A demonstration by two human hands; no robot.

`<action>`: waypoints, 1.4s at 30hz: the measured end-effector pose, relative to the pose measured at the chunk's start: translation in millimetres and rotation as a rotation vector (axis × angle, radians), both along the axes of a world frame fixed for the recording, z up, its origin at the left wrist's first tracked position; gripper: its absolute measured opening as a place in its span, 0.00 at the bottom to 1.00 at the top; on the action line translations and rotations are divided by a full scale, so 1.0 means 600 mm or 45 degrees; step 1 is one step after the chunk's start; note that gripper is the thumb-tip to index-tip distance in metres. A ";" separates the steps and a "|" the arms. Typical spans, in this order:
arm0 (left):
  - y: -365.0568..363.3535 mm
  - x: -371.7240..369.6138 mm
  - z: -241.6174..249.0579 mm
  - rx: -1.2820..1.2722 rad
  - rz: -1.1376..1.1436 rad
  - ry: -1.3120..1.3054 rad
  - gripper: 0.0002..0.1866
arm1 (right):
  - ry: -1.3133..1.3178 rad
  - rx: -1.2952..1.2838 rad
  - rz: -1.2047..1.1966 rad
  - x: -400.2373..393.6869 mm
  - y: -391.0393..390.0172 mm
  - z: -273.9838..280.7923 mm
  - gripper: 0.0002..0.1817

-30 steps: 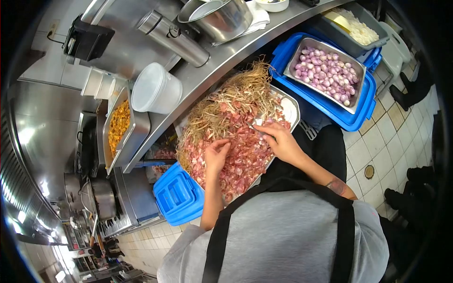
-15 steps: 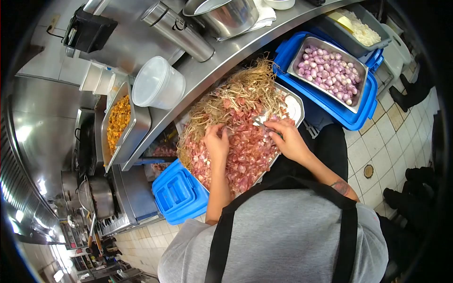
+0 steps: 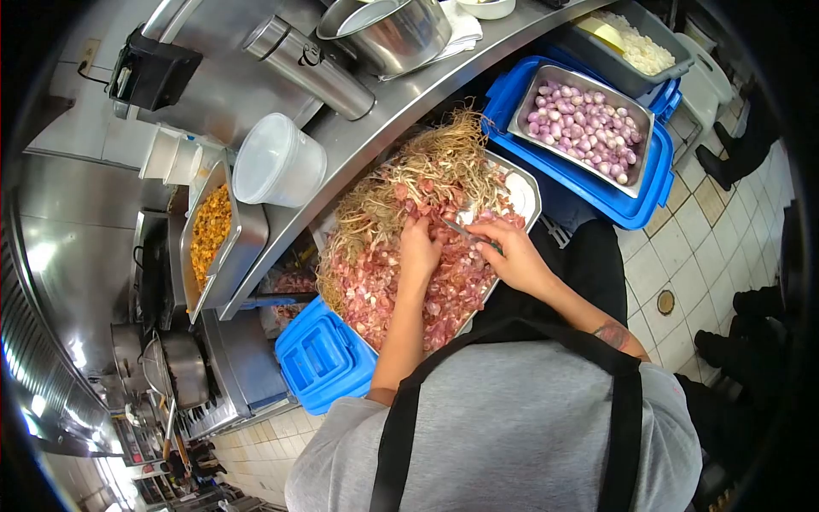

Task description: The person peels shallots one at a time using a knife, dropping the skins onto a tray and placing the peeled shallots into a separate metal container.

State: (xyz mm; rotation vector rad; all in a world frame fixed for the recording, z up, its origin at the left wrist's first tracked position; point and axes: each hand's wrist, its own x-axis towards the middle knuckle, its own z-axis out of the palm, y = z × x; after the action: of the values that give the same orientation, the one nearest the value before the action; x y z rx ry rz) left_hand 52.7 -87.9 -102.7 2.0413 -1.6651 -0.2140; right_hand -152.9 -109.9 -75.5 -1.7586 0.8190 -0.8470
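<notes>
My right hand (image 3: 515,256) is closed round a small knife (image 3: 461,229), its blade pointing left over the pile. My left hand (image 3: 420,250) is close to the knife tip, fingers bent and pressed together among reddish shallots; what they hold is hidden. Beneath both hands lies a big heap of reddish shallot pieces and skins (image 3: 439,294) on a metal tray (image 3: 531,192). Dry, stringy roots and stalks (image 3: 444,158) cover the far side of the heap.
Peeled purple shallots (image 3: 584,128) fill a steel pan on a blue lid (image 3: 644,213) at right. Behind it is a grey tub (image 3: 627,81) of white pieces. A steel counter (image 3: 375,136) carries a plastic bucket (image 3: 277,162). Another blue lid (image 3: 320,358) is at lower left.
My left hand has moved right and down among the shallots, close to the knife. My right hand still holds the knife and has shifted slightly left. The view has shifted a little.
</notes>
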 end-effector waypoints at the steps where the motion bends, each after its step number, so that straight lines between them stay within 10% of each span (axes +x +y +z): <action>1: -0.003 0.001 -0.009 0.009 0.011 0.023 0.14 | -0.021 -0.026 0.008 0.002 0.000 0.002 0.16; 7: 0.024 0.019 -0.001 -0.112 0.148 0.332 0.16 | -0.114 0.008 0.053 0.007 0.009 0.006 0.16; 12: 0.084 0.059 0.048 -0.502 0.329 1.229 0.15 | -0.096 0.193 0.144 0.014 0.011 0.009 0.15; 21: 0.146 0.064 0.021 -0.365 0.510 1.669 0.06 | -0.332 1.222 0.570 0.121 0.032 -0.017 0.19; 28: 0.143 0.054 0.034 -0.270 0.409 1.501 0.13 | -0.446 1.384 0.571 0.142 0.022 -0.015 0.20; 34: 0.139 0.027 0.112 -0.204 0.268 0.316 0.26 | -0.427 1.412 0.546 0.129 0.012 -0.017 0.19; 40: 0.129 0.028 0.062 -0.019 0.388 0.869 0.15 | -0.401 1.377 0.544 0.135 0.020 -0.020 0.18; 42: 0.125 0.015 0.076 -0.077 0.377 0.577 0.11 | -0.404 1.321 0.524 0.134 0.021 -0.024 0.17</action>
State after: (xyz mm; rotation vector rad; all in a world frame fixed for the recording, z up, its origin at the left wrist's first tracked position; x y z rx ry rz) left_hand 61.6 -12.6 -57.1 1.9787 -1.0729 -0.4759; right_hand -72.7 -97.5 -90.2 -0.7882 0.4970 -0.2911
